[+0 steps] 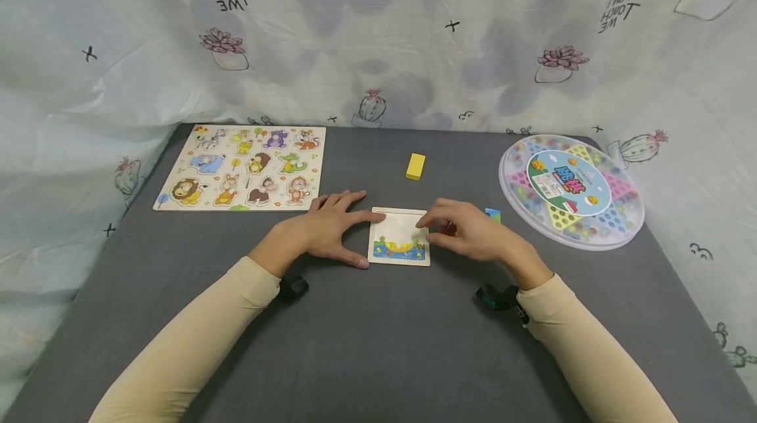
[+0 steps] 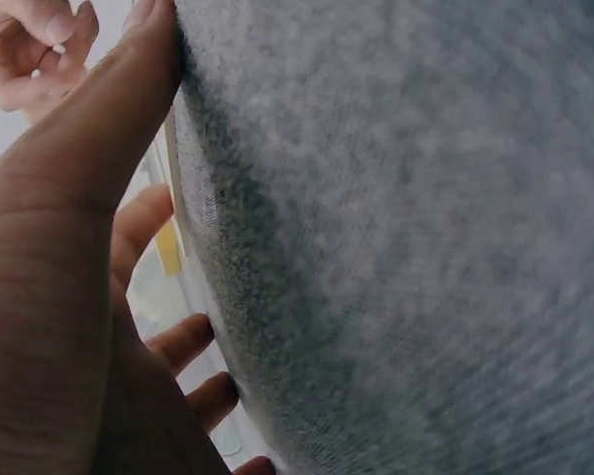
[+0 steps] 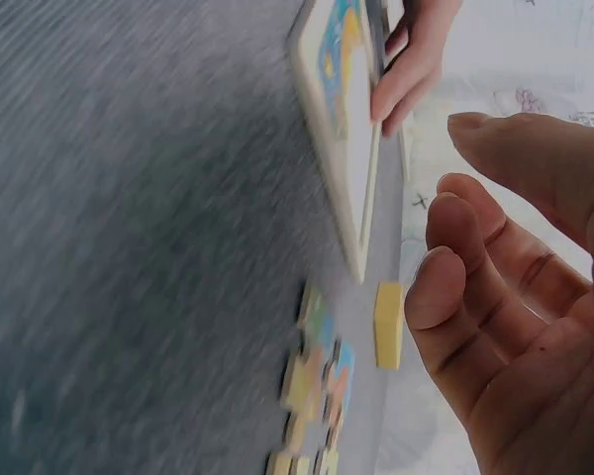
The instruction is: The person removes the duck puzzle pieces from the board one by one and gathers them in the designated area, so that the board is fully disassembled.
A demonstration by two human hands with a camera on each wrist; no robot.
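A small square wooden jigsaw tray [image 1: 402,221] lies on the table between my hands, with blue and yellow pieces [image 1: 399,250] fitted along its near side and bare wood above them. My left hand [image 1: 331,229] rests at its left side with the fingers spread, the index fingertip on the tray's upper left and the thumb by the lower left corner. Over the tray's right edge hovers my right hand [image 1: 470,229]; in the right wrist view its fingers are loosely bent, apart from the thumb, with nothing between them. Loose jigsaw pieces [image 3: 317,386] lie beyond that hand, mostly hidden from the head view.
A yellow block [image 1: 416,166] stands behind the tray. At the back left lies an animal peg board [image 1: 248,167]. To the right is a round clear-lidded board game case [image 1: 570,192]. A printed cloth [image 1: 414,35] hangs behind the grey table [image 1: 390,344].
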